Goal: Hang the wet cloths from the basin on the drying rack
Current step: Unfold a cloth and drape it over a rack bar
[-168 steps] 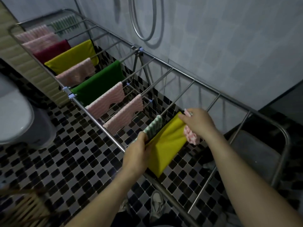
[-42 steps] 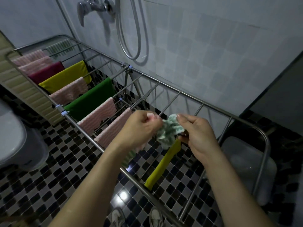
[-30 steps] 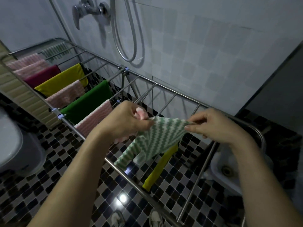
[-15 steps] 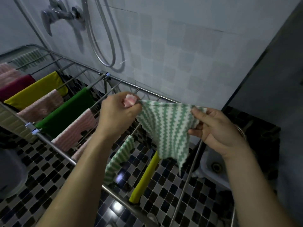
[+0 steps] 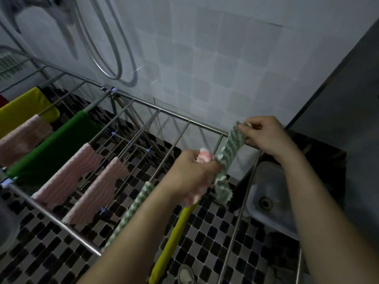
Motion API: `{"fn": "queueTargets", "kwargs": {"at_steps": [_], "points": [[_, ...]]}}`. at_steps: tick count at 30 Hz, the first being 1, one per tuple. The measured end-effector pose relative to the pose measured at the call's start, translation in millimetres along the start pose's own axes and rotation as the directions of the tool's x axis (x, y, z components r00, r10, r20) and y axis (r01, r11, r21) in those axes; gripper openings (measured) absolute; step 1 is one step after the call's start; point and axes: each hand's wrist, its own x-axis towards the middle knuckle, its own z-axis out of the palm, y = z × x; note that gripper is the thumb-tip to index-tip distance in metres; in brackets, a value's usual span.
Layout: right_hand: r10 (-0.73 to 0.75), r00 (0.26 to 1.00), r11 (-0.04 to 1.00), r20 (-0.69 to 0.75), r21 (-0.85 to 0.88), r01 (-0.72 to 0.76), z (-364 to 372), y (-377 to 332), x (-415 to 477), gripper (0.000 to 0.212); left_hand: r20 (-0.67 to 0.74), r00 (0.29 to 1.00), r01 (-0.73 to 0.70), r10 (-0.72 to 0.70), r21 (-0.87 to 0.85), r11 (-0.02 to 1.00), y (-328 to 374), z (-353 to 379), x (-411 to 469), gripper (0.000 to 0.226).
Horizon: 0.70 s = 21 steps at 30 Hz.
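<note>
Green-and-white zigzag cloth (image 5: 231,144), soft and ridged, stretches as a narrow band above the right end of the steel drying rack (image 5: 174,115). The right hand (image 5: 266,136) pinches its top corner near the far rail. The left hand (image 5: 190,177) fists its lower part together with a bunched pink cloth (image 5: 204,157). Half a second ago it hung spread wide.

Looks like smooth, shiny metal tubing throughout the drying rack (image 5: 160,109). Over its rails, matt fabric: ribbed, fluffy pink cloths (image 5: 67,179) and a smooth green cloth (image 5: 53,148); above its right end, a nubbly green-and-white cloth (image 5: 233,143). Beneath the rack, glossy mosaic floor (image 5: 205,232); behind it, smooth wall tiles (image 5: 205,58); beside its right end, cloudy plastic basin (image 5: 272,181).
</note>
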Motion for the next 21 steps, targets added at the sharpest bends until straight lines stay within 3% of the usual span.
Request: {"fn": "queueTargets", "kwargs": {"at_steps": [5,8,11,13,15,16,18,21], "points": [[-0.110,0.992,0.924,0.058,-0.362,0.123,38.9,6.0,33.6,0.025,-0.250,0.962,0.120,-0.108,0.035,0.992,-39.2,-16.5,24.5,0.027],[-0.120,0.987,0.932,0.104,-0.331,0.148,69.2,4.9,43.8,0.011,-0.346,0.925,0.179,-0.158,0.029,0.983,-58.3,-27.3,33.8,0.021],[-0.065,0.992,0.972,0.110,-0.219,0.088,88.2,7.1,48.6,0.035,-0.432,0.890,0.193,-0.148,0.063,0.979,-72.4,-34.6,41.0,0.019],[-0.071,0.997,0.974,0.040,-0.213,0.078,86.5,13.4,47.1,0.036,-0.485,0.870,0.166,-0.088,0.121,0.979,-75.5,-33.8,41.3,0.013],[-0.069,0.991,0.964,-0.115,-0.263,0.036,77.5,22.5,39.6,0.021,-0.528,0.848,0.136,0.051,0.309,0.941,-75.7,-31.8,38.5,0.006],[-0.055,0.980,0.949,-0.193,-0.314,-0.009,71.3,27.7,33.9,0.014,-0.509,0.852,0.111,0.127,0.412,0.904,-75.0,-30.3,37.7,0.008],[0.030,0.969,0.904,-0.243,-0.406,-0.130,63.9,35.3,20.6,0.025,-0.383,0.903,0.059,0.195,0.560,0.826,-70.5,-23.9,36.2,0.019],[0.257,0.963,0.904,-0.082,-0.332,-0.270,68.7,42.2,9.2,0.040,-0.236,0.957,0.060,0.169,0.729,0.682,-65.8,-10.2,36.0,0.033]]}}
